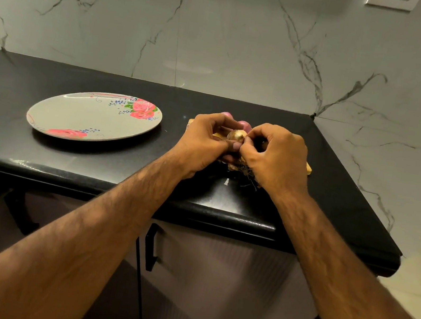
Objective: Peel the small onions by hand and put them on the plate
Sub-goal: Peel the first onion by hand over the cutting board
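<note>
Hands: my left hand (207,138) gripped the small onion (236,135); my right hand (274,153) pinched its skin.
Progress: plate (85,116) held no onions; I judged nearly everything remained.

A single head-worn wide-angle camera looks forward and down from close above the black table (105,80), facing the marble wall (224,36) filling the frame's upper half.

Body in view: left forearm (98,224) from lower left, right forearm (339,264) from lower right, both bare and hairy. Left hand (204,141) and right hand (276,156) bare too.
</note>
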